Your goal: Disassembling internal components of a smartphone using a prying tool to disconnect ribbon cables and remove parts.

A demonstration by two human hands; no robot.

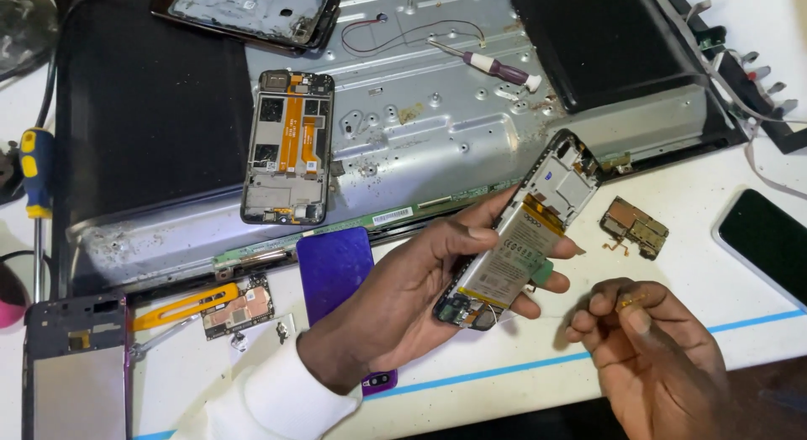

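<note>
My left hand (420,276) grips an opened phone (517,238) with its back off, tilted up to the right; a silver battery with yellow edges fills its middle. My right hand (643,339) hovers just right of it, fingertips pinched on a tiny gold-coloured part (630,302). A small circuit board (634,227) lies on the white table beyond my right hand. A purple phone back cover (334,268) lies under my left wrist.
A large metal panel chassis (437,112) covers the back, bearing a stripped phone frame (287,146), another phone (252,13) and a purple-handled screwdriver (496,68). At left lie a phone frame (76,364), circuit board (239,307), yellow tool (181,305) and a screwdriver (35,175). A dark phone (769,238) sits right.
</note>
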